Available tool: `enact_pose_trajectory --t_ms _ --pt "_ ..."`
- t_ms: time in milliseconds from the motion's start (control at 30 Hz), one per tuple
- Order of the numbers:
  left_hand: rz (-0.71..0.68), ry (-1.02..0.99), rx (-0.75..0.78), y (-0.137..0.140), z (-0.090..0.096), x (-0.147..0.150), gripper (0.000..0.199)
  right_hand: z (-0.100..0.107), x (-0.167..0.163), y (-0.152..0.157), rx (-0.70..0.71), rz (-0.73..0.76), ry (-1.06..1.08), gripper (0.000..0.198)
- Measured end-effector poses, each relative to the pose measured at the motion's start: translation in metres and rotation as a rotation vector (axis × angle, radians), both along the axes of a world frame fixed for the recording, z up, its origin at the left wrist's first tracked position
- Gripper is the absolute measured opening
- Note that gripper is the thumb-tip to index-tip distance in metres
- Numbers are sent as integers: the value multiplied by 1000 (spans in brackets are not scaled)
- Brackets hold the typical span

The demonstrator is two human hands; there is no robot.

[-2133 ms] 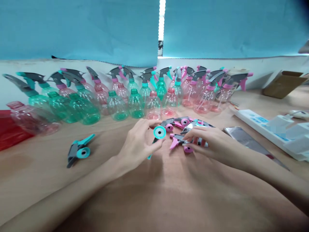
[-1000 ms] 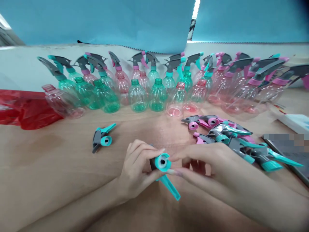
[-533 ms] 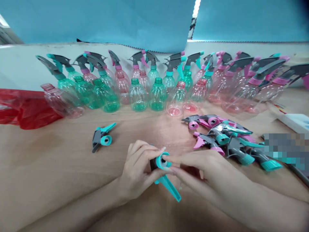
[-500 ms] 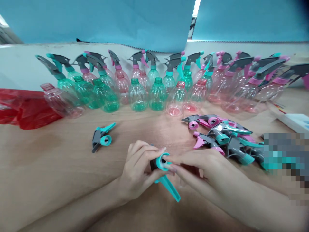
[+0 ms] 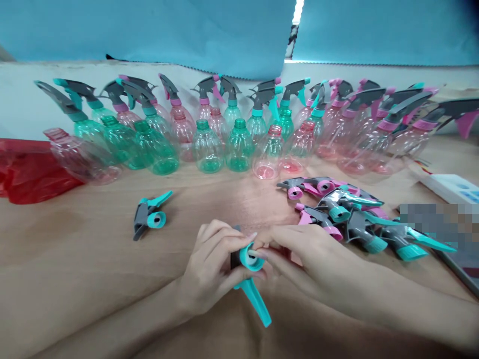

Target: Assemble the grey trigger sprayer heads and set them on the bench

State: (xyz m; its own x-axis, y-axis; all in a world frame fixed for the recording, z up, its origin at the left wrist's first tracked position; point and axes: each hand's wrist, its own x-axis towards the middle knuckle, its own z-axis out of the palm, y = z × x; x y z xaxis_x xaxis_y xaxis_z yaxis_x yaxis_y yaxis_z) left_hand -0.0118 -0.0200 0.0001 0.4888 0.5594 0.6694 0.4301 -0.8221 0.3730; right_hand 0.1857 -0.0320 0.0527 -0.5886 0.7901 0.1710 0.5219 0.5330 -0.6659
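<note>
Low over the middle of the table, my left hand (image 5: 211, 267) is closed around a grey trigger spray head (image 5: 251, 294). The teal collar of this spray head faces up with its opening showing, and its teal trigger hangs down toward me. My right hand (image 5: 310, 254) is closed in a pinch, thumb and forefinger at the mouth of the collar. Whatever small thing sits between those fingertips is too hidden to name. Left of my hands lies another grey and teal spray head (image 5: 146, 217), apart from both hands.
To the right lies a pile of pink, teal and grey spray heads (image 5: 339, 214). Several clear green and pink bottles (image 5: 239, 149) stand along the back, some with spray heads fitted. A red plastic bag (image 5: 33, 172) lies at the left, a white box (image 5: 454, 187) at the right.
My right fingers have drawn together into a tighter pinch at the collar's mouth. The left hand keeps its grip. The whole view has shifted slightly, so most things appear further left.
</note>
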Motion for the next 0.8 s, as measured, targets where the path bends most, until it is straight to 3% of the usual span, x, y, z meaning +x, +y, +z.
enact_pose_trajectory --t_ms 267,567,800 --pt "50 -71 -51 3 1 3 40 -11 1 -8 244 -36 -59 27" --pt "-25 -104 -84 4 1 3 40 -5 5 4 214 81 -106 25" --pt "-90 5 -134 4 0 2 41 -1 11 10 137 175 -68 26"
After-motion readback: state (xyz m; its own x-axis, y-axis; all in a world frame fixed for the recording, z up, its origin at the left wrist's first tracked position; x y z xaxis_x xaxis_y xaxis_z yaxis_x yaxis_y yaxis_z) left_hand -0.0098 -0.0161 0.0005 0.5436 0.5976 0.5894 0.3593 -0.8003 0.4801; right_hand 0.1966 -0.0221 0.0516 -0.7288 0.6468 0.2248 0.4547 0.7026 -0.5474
